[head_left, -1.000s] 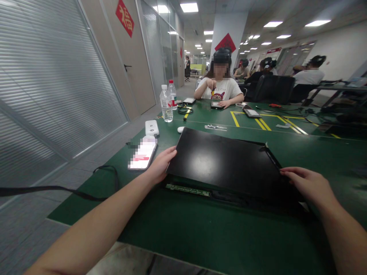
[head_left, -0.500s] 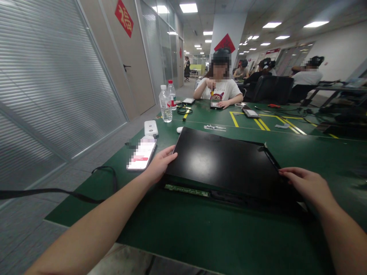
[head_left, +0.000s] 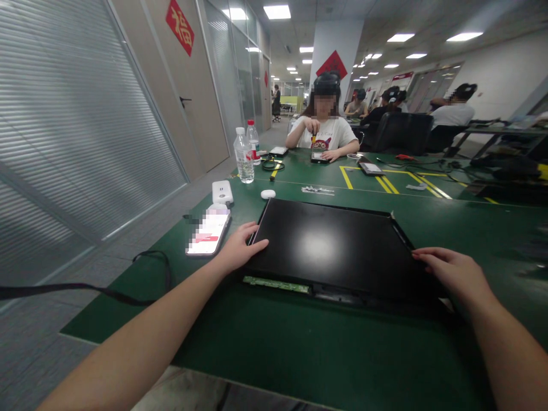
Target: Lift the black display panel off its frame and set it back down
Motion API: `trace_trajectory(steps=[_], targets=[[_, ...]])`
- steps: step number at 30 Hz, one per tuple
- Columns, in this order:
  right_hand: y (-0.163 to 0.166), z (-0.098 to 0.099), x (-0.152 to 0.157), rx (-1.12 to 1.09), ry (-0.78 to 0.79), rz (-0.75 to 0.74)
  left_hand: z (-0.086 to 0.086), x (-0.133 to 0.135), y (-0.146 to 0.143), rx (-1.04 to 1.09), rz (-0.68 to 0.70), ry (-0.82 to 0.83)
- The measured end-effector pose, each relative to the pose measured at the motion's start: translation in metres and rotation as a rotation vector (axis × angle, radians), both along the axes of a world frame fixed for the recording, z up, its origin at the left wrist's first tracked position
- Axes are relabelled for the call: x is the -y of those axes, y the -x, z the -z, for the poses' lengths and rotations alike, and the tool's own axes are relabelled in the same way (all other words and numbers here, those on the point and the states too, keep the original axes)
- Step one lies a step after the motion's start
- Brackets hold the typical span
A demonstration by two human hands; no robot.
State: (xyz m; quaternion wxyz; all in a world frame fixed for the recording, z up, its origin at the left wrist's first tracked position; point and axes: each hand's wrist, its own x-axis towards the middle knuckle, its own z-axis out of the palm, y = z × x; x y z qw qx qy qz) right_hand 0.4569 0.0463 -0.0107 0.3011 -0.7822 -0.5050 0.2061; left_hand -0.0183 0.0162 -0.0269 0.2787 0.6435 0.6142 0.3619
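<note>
A black LCD display panel lies face up within a thin black frame on the green table. Along its near edge a narrow green circuit board is exposed. My left hand grips the panel's left edge, thumb on the top face and fingers at the side, partly hidden. At the right edge my right hand pinches the rim with thumb and forefinger. Whether those fingertips hold the panel, the frame or both is hard to make out.
Left of the panel lie a lit phone, a white power bank and a small white case. Two bottles stand behind. Across the table a person holds a yellow-handled screwdriver over a small device. A black strap crosses the left edge.
The panel's raised left side has come down into the frame, and both hands have lowered slightly with it. More of the white case now shows behind the panel.
</note>
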Motion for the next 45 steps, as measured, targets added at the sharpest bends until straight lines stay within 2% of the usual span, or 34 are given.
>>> trace_trajectory(steps=[4, 12, 22, 30, 45], targets=[[-0.004, 0.005, -0.003, -0.018, -0.017, 0.011, 0.002, -0.002, 0.001, -0.133, 0.012, -0.003], [-0.006, 0.008, -0.003, -0.028, -0.001, 0.013, 0.007, -0.004, 0.003, -0.208, 0.022, -0.004], [-0.008, 0.006, -0.003, 0.042, -0.008, -0.015, 0.008, -0.003, 0.003, -0.208, 0.022, -0.021], [-0.004, 0.005, -0.003, -0.022, 0.015, 0.021, 0.004, -0.002, 0.001, -0.241, 0.033, -0.02], [0.002, -0.003, 0.0, 0.002, 0.04, 0.042, 0.007, -0.002, 0.002, -0.18, 0.011, -0.019]])
